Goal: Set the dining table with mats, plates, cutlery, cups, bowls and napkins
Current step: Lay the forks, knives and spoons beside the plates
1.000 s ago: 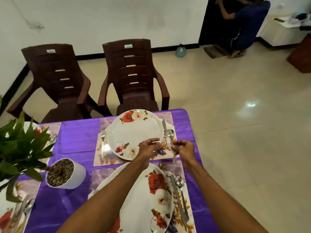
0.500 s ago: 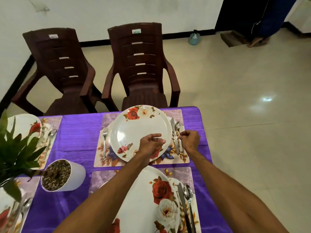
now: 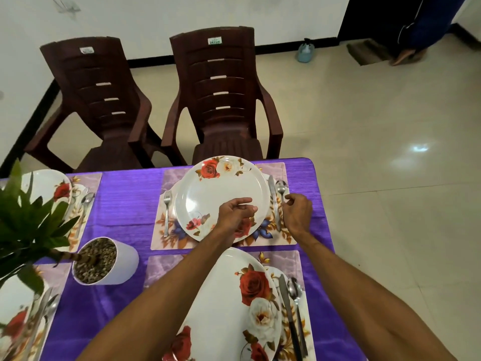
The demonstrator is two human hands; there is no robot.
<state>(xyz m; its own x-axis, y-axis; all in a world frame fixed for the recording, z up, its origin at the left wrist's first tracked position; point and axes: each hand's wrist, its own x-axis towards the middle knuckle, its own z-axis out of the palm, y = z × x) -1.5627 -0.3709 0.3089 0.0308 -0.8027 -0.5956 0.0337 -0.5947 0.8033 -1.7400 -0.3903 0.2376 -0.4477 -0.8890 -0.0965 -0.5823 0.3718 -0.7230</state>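
Grip: right hand (image 3: 298,213) pinches spoon (image 3: 281,185) handle beside knife (image 3: 273,201); left hand (image 3: 233,213) loosely curled, empty, over plate (image 3: 208,194); plant pot (image 3: 125,259) nearby.

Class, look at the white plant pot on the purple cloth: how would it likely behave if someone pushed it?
The pot is topped with pebbles, so it is probably heavy for its size. Its plant leans far to one side, so a push might tip it that way. The cloth could bunch beneath it.

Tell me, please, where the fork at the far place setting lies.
In the head view the fork lies on the far placemat, just left of the floral plate, across it from the knife and spoon.
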